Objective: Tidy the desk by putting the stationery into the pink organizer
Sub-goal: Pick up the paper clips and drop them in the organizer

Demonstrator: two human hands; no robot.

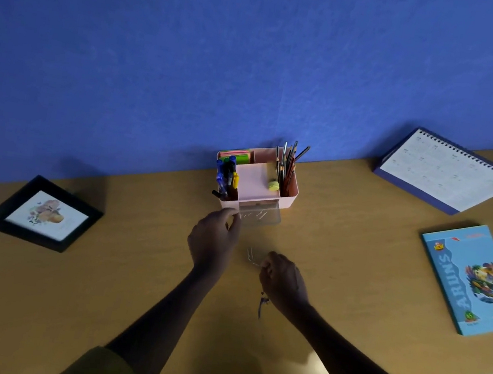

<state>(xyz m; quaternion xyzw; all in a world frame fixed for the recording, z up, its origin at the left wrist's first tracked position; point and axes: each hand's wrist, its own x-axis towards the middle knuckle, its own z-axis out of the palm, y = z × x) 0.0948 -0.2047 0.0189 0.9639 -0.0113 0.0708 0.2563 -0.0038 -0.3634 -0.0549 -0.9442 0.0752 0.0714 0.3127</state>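
Pink organizer (291, 190), left hand (212, 242) pinching drawer (261, 216), right hand (284, 281) pinching clips (252, 256)

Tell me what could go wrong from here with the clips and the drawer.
1. The right hand pinches several thin paper clips; some may slip out on the way to the drawer.
2. The left hand holds only the drawer's corner; a tug could shift the organizer.

Organizer (293, 192) sitting mid-desk (66, 288) near wall (256, 61); frame (42, 213) lying left, calendar (446, 173) standing behind book (472, 282) right, clips (253, 256) before drawer (262, 214).
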